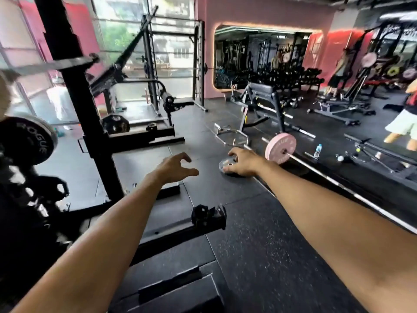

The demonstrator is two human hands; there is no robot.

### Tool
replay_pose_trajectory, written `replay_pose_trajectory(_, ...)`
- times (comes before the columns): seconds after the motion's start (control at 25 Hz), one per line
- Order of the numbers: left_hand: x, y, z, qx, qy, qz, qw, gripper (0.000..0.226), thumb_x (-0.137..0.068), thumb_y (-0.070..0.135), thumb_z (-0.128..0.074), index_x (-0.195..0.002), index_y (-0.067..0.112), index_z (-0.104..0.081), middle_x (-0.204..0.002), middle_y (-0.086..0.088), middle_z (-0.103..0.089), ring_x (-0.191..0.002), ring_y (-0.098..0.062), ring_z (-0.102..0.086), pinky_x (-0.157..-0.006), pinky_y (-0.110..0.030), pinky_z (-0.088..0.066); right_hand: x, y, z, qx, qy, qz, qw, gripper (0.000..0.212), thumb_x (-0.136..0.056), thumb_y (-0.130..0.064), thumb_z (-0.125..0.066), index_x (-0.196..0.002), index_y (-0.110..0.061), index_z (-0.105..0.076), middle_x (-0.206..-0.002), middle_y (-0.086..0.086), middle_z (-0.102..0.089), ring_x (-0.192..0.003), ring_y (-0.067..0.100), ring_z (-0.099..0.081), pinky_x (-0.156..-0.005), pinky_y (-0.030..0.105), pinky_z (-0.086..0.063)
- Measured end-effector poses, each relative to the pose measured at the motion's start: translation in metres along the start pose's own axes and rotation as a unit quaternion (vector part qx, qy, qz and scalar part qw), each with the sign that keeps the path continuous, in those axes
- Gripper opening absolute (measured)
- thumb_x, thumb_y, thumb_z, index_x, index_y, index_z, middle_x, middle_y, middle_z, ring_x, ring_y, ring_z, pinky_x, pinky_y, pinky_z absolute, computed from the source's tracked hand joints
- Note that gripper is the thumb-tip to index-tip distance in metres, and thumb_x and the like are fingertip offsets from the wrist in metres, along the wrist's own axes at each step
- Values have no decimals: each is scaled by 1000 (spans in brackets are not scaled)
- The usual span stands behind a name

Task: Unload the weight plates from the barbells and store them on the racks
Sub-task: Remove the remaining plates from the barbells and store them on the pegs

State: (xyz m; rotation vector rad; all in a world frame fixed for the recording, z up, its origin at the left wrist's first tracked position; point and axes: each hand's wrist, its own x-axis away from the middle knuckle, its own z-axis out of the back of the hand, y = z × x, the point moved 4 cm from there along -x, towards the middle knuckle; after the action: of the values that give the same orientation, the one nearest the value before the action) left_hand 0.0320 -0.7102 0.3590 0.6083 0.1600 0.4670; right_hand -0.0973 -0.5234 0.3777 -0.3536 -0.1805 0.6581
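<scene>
I see both arms stretched forward over the black floor [259,245]. The right hand [242,162], a little right of the frame centre, is on a small grey plate [223,164] that lies on the floor; the fingers curl over its far edge and the thumb is at its near edge, so the hand grips it. The left hand [174,166], at the centre, holds nothing; its fingers are spread and half bent, the thumb pointing to the right, and it hangs above the floor, apart from the grey plate.

Just right of the right hand a pink plate [280,148] stands upright on a barbell [338,184], which runs along the floor from the centre to the right edge of the frame. Behind the hands a hex bar [232,137] lies on the floor, and a water bottle [317,150] stands further right.

At the left edge a black plate [27,141] with white letters sits at the side of a black rack [74,91], whose post rises to the upper left. In the lower centre a collar [208,216] sits on a low black beam. A bench [264,98] stands in the upper middle before a mirror [259,53] on the pink wall
</scene>
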Motion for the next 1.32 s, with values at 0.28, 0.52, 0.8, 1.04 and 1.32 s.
replay_pose_trajectory(0.28,-90,-83,-134,-73,-158,46,984,49,-75,43,-76,-117,24,-62,-119,0,-59,-114,-22,-53,-87,-24,-40,-101,62,-148,51,-148,-41,987,59,-84,-42,-66,-137,-26,-44,-136,8,-54,-120,30,-55,-99,40,-46)
replay_pose_trajectory(0.52,-100,-149,-240,-86,-247,88,961,55,-59,46,-84,-109,36,-64,-108,-4,-42,-101,-26,-53,-94,-38,-48,-127,96,-255,42,-234,-43,970,47,-95,-28,-55,-139,-24,-41,-138,11,-52,-125,32,-51,-101,41,-43)
replay_pose_trajectory(0.8,-106,-161,-250,-18,-165,35,985,31,-75,25,-80,-100,14,-65,-101,-7,-47,-90,-28,-52,-81,-31,-45,-139,97,-273,13,-235,-31,971,52,-98,-25,-44,-148,-27,-32,-152,11,-37,-134,33,-43,-109,43,-38)
replay_pose_trajectory(1.04,-86,-125,-200,208,-147,73,964,20,-88,6,-66,-102,17,-57,-76,-1,-52,-71,-16,-46,-68,-25,-44,-111,80,-225,-98,-157,-47,982,45,-102,-36,-37,-144,-22,-41,-146,10,-47,-132,31,-45,-108,39,-36)
replay_pose_trajectory(1.32,17,-53,-120,412,-110,90,900,4,-100,21,-49,-102,25,-48,-80,-10,-53,-54,-20,-49,-44,-21,-44,-17,39,-136,-280,-44,-13,959,41,-101,-30,-47,-137,-10,-47,-134,14,-58,-96,21,-57,-84,36,-52)
